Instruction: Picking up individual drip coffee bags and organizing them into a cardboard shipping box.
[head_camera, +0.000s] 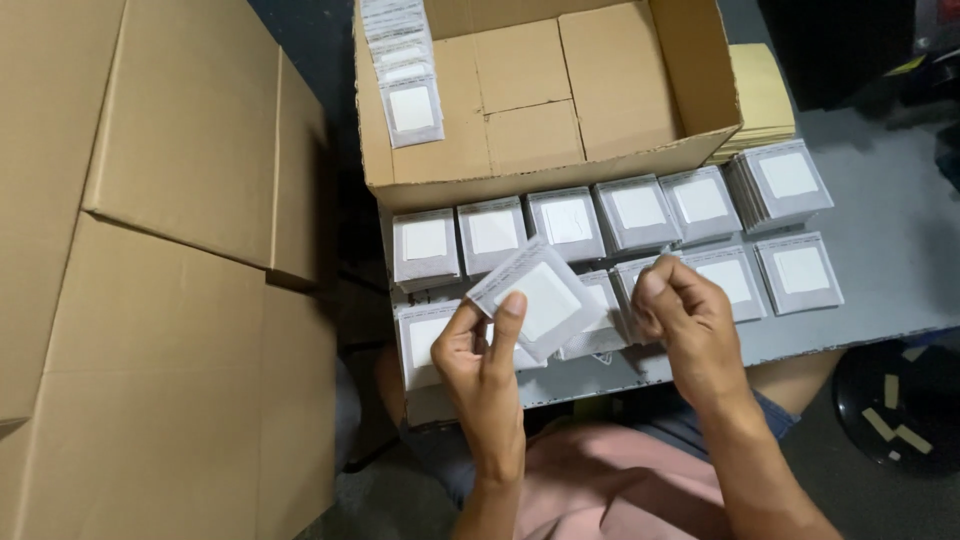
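My left hand (482, 352) holds a small stack of flat square clear packets (540, 298) with white inserts, thumb and fingers pinching its lower left corner. My right hand (682, 318) is curled just to the right of that stack, fingertips close to its edge; I cannot tell whether it touches it. Below both hands, several piles of the same packets (640, 212) stand in two rows on a grey tabletop (880, 230).
An open cardboard box (620, 90) stands behind the rows, with a line of packets (405, 70) at its left wall. Large flat cardboard boxes (150, 280) fill the left side. Yellowish sheets (762, 95) lie behind the box at right. A dark round object (900, 405) is on the floor.
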